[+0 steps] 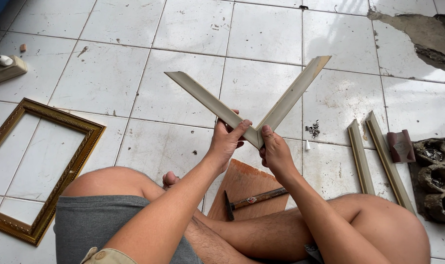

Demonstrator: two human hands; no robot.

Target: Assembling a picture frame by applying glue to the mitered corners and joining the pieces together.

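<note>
Both the left hand [226,139] and right hand [274,149] pinch closed on the mitred corner of a light, stiff V-shaped frame moulding [254,110], probably fragile at that joint.

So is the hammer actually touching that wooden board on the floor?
Touching. The head view shows the hammer lying flat across the wooden board, no gap visible beneath it.

Bright, even daylight; sharp focus

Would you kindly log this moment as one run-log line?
left hand: grips V-joined frame pieces | right hand: grips corner | hammer: on board
</note>
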